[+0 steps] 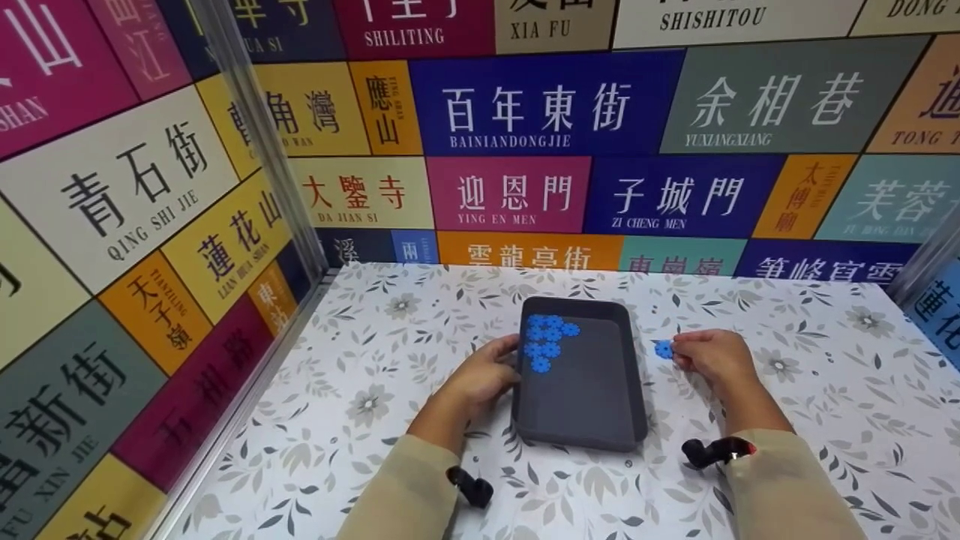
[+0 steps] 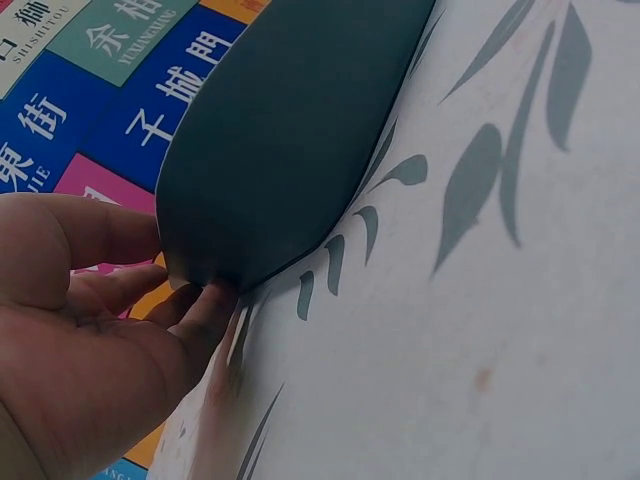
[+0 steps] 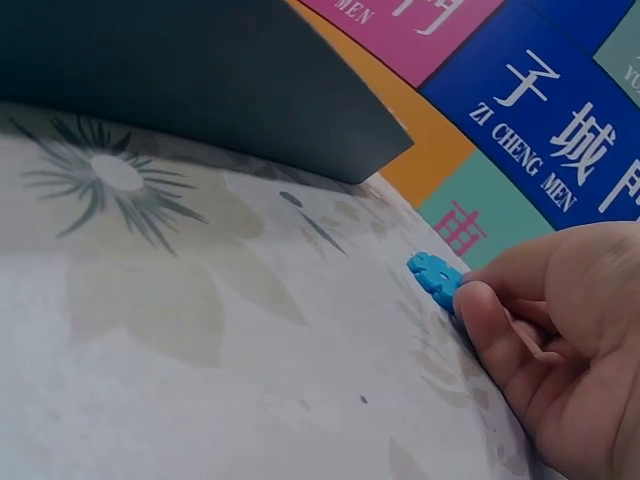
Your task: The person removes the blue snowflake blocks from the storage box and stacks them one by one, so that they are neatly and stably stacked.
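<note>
Floral tabletop (image 1: 300,424) | near edge: beige sleeves (image 1: 409,487) | left hand (image 1: 480,379): fingers bent, holding left edge of dark grey tray (image 1: 585,397) | right hand (image 1: 716,356): pinches blue flower piece (image 1: 663,349), just outside tray's right edge | flower cluster (image 1: 546,341): tray's far-left corner | beyond far edge: lettered wall panels (image 1: 510,195)

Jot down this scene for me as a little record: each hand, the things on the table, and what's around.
Left hand: holds the left side of the tray
Right hand: pinches a blue piece, outside the tray, to its right
Tray: dark grey, open side up
In the tray: blue flowers, grouped toward its far left corner
Table: white, printed with leaves and blossoms
Wall: coloured panels bearing Chinese characters and Latin letters
</note>
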Tool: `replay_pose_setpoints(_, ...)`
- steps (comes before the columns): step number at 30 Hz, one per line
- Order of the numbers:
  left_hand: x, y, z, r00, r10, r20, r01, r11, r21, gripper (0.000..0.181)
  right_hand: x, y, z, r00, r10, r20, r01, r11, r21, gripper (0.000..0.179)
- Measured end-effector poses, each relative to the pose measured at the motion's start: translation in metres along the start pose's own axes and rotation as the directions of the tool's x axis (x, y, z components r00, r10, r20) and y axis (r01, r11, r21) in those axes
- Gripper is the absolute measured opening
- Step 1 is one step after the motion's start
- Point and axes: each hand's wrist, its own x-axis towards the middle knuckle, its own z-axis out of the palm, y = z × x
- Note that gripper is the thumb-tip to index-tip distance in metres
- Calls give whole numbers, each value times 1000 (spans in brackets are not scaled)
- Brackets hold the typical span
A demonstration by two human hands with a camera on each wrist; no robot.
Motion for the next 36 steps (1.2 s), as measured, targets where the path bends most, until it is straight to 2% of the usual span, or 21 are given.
replay_pose_setpoints(6,1,1,1,1000,-12,1,12,1000,0,87,0,-1,2,1000,6,-25,-7,1000,-20,44)
replay_pose_setpoints(10,2,0,1,1000,-11,-3,11,1000,17,87,-2,-1,2,999,13,-37,-13,1000,2,43)
replay_pose_setpoints(17,3,0,2,1000,-2,24,3,999,-54,88,-3,-1,3,999,-8,-44,9,999,41,41)
replay_pose_setpoints(20,3,-1,2,1000,5,24,-4,999,-53,87,-4,-1,4,999,-8,-47,11,999,48,42)
replay_pose_setpoints(30,1,0,2,1000,12,20,-11,999,-50,88,-5,-7,4,997,31,-77,-21,992,123,50)
replay_pose_setpoints(36,1,0,2,1000,7,14,-6,998,-56,88,-7,-13,6,996,68,-48,-59,982,179,52)
